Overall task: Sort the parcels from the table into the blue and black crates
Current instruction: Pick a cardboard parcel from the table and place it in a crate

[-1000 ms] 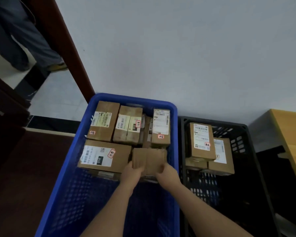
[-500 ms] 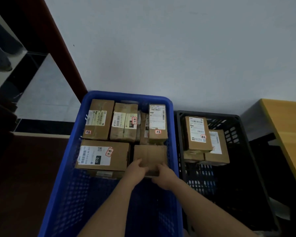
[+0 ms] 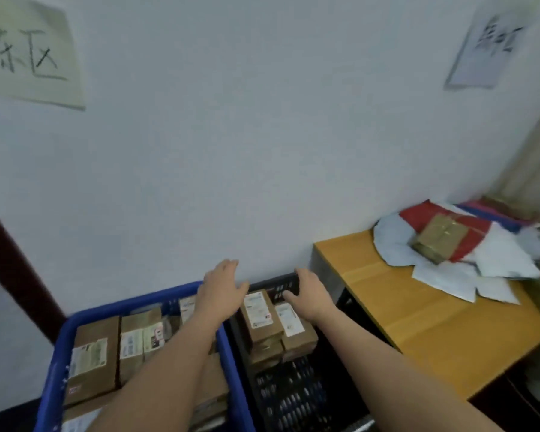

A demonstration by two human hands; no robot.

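Head view: nearest, two bare forearms reach forward over the crates. The blue crate [image 3: 55,369] sits on the left, packed with brown labelled parcels [image 3: 95,360], and the black crate [image 3: 296,397] stands right beside it, holding a few stacked parcels [image 3: 261,316] at its far end. The left hand [image 3: 222,291] hovers above the far rim of the blue crate, fingers loosely extended and holding nothing; the right hand [image 3: 309,293] hangs over the far edge of the black crate, likewise relaxed and empty. Farther right, the wooden table [image 3: 418,319] carries a heap of white and red mailers [image 3: 480,263] with a taped brown box [image 3: 440,240] on top. Two handwritten paper signs [image 3: 28,54] hang on the wall behind.
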